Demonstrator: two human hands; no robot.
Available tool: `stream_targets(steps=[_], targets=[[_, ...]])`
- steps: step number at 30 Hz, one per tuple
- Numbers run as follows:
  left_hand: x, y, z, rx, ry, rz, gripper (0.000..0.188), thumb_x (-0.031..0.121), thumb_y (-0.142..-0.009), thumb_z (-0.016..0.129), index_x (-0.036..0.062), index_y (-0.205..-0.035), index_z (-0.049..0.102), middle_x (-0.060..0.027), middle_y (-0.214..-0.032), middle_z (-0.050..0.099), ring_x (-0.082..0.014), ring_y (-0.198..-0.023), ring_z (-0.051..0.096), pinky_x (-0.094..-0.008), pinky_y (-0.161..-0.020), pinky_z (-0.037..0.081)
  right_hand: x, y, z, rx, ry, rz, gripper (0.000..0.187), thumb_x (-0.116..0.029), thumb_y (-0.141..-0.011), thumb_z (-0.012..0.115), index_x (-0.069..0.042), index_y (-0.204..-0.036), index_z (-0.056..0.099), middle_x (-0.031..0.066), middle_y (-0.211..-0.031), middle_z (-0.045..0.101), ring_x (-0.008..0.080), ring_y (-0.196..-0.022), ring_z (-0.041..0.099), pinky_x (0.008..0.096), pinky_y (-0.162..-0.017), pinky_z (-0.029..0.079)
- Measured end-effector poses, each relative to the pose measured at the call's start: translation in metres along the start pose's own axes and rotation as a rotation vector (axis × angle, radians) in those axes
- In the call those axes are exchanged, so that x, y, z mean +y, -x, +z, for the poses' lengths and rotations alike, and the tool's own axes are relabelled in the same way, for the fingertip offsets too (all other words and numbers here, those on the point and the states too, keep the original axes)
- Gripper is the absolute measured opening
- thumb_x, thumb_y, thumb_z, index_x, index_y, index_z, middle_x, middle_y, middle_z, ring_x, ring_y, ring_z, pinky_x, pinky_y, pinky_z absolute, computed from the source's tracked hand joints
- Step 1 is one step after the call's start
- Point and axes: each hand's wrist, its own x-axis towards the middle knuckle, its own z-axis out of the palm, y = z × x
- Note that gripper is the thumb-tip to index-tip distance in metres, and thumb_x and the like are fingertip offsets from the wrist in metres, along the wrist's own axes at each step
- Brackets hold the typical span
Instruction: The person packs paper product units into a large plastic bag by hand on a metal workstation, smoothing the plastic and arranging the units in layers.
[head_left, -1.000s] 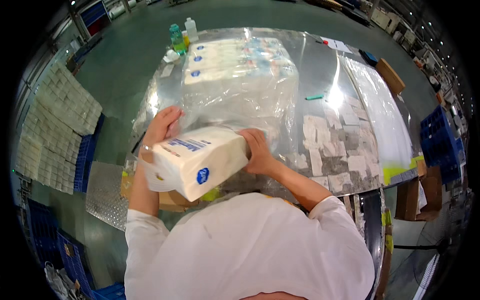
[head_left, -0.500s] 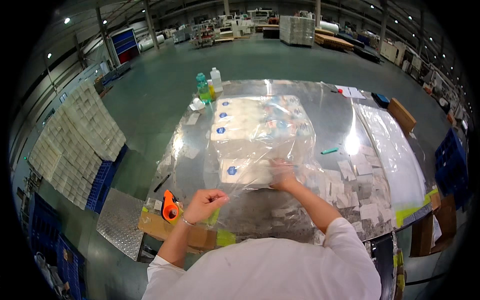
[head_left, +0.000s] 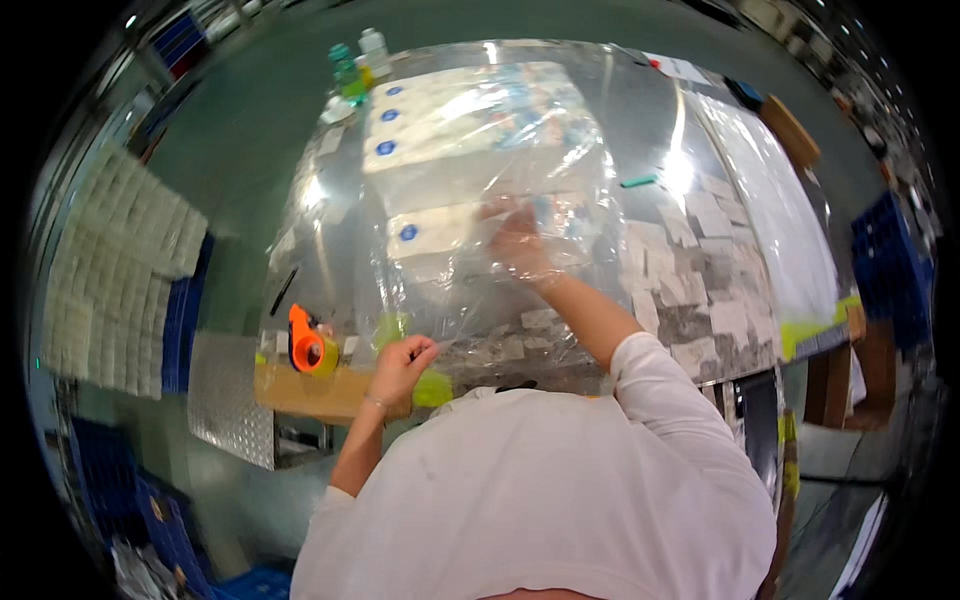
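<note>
A clear plastic bag (head_left: 455, 305) lies spread toward me on the metal table, its film covering a block of white soft packs (head_left: 440, 130) with blue badges and pastel print. A single similar pack (head_left: 440, 228) lies nearer me, under the film and in front of the block. My right hand (head_left: 518, 240) reaches in under the film and rests on this pack. Its fingers are blurred but look stretched out over the pack. At the near left, my left hand (head_left: 402, 365) is closed in a pinch on the bag's edge.
An orange tape dispenser (head_left: 312, 345) and a black pen (head_left: 284, 292) lie on the left. Bottles (head_left: 348, 75) stand at the far left corner. A green cutter (head_left: 638, 181), paper scraps (head_left: 690, 290) and a stack of clear bags (head_left: 775, 200) are on the right.
My right hand and the near pack have moved away from me, deeper into the bag. My left hand stays pinched on the film. The view has tilted down.
</note>
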Motion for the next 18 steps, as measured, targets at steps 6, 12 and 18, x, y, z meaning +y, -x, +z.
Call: stream_targets(steps=[6,12,18], targets=[[-0.021,-0.001,0.003,-0.023,0.001,-0.015,0.013,0.016,-0.08,0.059,0.0026,-0.078,0.058,0.002,-0.054,0.046,-0.0058,-0.052,0.039,-0.022,-0.049,0.034,-0.037,-0.029,-0.047,-0.287,0.162,0.002,0.055,-0.038,-0.079,0.042,-0.01,-0.126,0.035,0.0074,-0.13,0.034,0.0249,-0.122,0.026,0.0405,-0.103,0.013],[-0.101,-0.008,0.011,0.018,-0.044,-0.146,0.017,0.021,-0.08,0.057,0.0051,-0.083,0.06,-0.0054,-0.065,0.057,-0.0126,-0.06,0.052,-0.0265,-0.057,0.042,-0.004,0.002,-0.172,-0.231,0.041,0.497,0.062,-0.032,-0.07,0.063,-0.003,-0.12,0.041,0.0143,-0.121,0.042,0.0267,-0.116,0.035,0.0415,-0.096,0.025],[-0.096,-0.046,0.03,-0.155,-0.31,-0.171,0.023,0.03,-0.078,0.055,0.0084,-0.085,0.059,-0.0103,-0.08,0.062,-0.0269,-0.076,0.059,-0.0354,-0.068,0.045,0.072,0.216,-0.229,-0.074,0.358,0.348,0.048,-0.004,-0.064,0.06,0.004,-0.11,0.048,0.0237,-0.105,0.051,0.0395,-0.099,0.047,0.043,-0.087,0.038]])
